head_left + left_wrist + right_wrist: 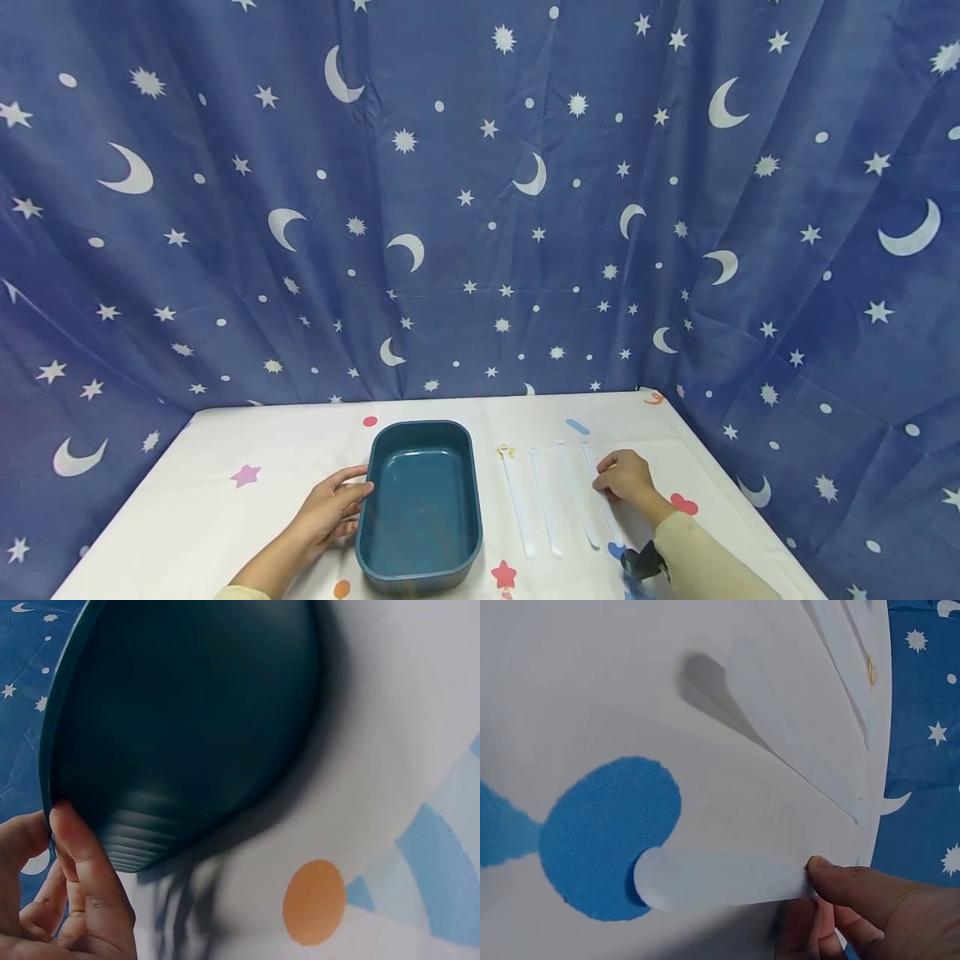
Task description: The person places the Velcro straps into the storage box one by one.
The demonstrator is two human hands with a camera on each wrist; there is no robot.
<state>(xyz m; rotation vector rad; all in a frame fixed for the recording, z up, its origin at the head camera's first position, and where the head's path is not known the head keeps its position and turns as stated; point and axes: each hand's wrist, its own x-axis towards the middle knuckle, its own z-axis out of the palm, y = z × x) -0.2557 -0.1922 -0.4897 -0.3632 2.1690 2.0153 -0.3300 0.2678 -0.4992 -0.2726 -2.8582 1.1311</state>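
Note:
A deep teal plastic bin [422,512] with rounded corners stands on the table, nothing inside it. My left hand [327,508] pinches its left rim between thumb and fingers, as the left wrist view also shows. To the right of the bin, several long, thin white strips [515,504] lie roughly side by side. Each has a rounded end towards me and a small wider tab at the far end. My right hand [626,477] pinches the rightmost white strip [720,879] near its far part. Its rounded end lies over a blue printed spot.
A white cloth [300,442] printed with coloured shapes covers the table. A blue curtain [450,250] with moons and stars hangs behind and along both sides. A dark object [641,562] sits by the right sleeve.

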